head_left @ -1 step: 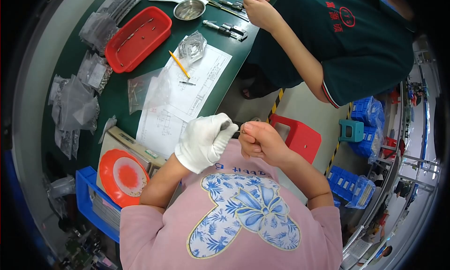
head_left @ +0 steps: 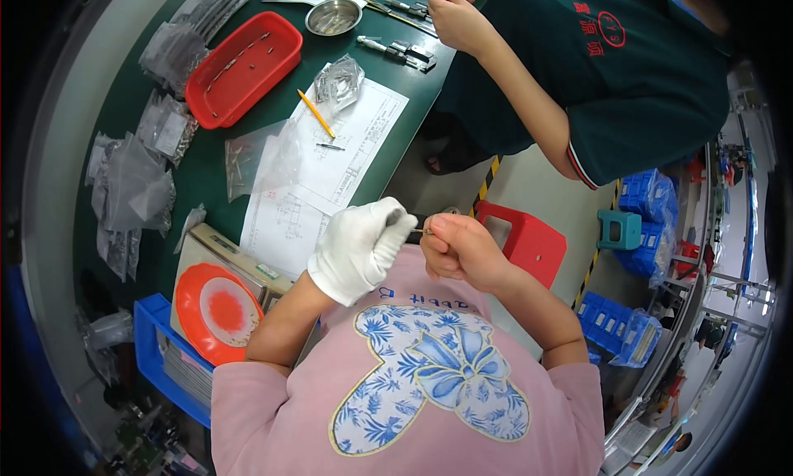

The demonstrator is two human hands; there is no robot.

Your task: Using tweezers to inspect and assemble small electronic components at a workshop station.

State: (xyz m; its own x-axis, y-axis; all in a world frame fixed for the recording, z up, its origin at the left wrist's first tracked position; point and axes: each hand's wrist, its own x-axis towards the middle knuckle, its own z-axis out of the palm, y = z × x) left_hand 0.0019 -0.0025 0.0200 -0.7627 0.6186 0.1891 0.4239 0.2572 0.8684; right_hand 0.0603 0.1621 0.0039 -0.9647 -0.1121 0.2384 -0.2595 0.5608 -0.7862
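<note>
My left hand (head_left: 353, 253) wears a white glove with a grey smudge near the fingertips. Its fingers are pinched together in front of my chest. Just right of it, my bare right hand (head_left: 464, 251) is closed, thumb against curled fingers. A thin, brass-coloured metal pin (head_left: 420, 230) bridges the small gap between the two sets of fingertips. Most of the pin is hidden in the fingers. On the green table, drawing sheets (head_left: 368, 137) carry a yellow pencil (head_left: 316, 114), a small metal pin (head_left: 330, 147) and a clear bag of metal parts (head_left: 339, 83).
A red tray (head_left: 289, 50) with small pins and a metal bowl (head_left: 334, 17) stand farther back. Plastic bags (head_left: 136, 187) line the left. An orange dish (head_left: 192, 298) sits near a blue bin (head_left: 153, 319). A co-worker's arm (head_left: 520, 83) and a red stool (head_left: 529, 243) are right.
My hands have drawn very slightly apart, and a little more of the thin pin shows between them. The rest looks the same.
</note>
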